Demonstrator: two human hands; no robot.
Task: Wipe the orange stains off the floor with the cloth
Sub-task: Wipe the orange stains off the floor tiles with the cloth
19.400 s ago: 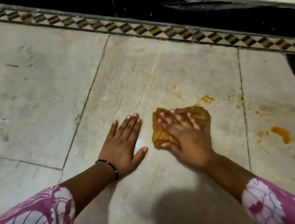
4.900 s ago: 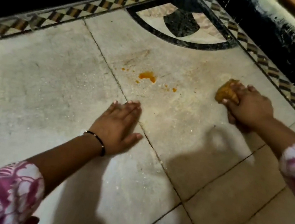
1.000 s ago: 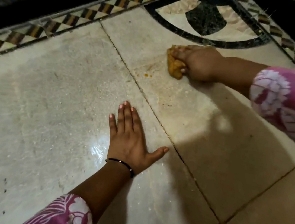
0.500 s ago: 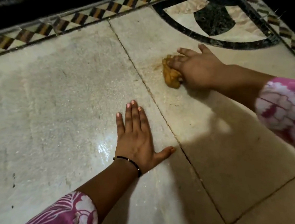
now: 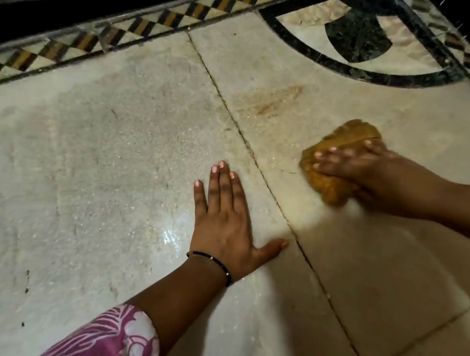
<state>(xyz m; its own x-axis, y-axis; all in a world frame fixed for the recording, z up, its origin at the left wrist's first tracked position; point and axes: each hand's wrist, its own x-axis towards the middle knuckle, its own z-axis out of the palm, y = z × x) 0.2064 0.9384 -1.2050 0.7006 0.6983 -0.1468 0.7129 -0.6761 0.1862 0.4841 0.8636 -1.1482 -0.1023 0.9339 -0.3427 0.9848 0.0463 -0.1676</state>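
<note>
right hand [image 5: 374, 176] flat, pressed on 1 cloth [image 5: 338, 163] | left hand [image 5: 222, 223] spread on floor [image 5: 81, 175] | 1 faint smear [image 5: 268, 102] beyond

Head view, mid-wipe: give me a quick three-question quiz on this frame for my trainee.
1. True or false: the left hand lies flat on the floor and holds nothing.
2. What lies under the right hand?
A. a scrub brush
B. the orange cloth
C. a sponge mop
3. Fill in: the faint orange smear lies on the tile between the cloth and the ______ border.

Key:
1. True.
2. B. The hand is motion-blurred, with the fingers laid over the cloth.
3. Checkered.
</note>
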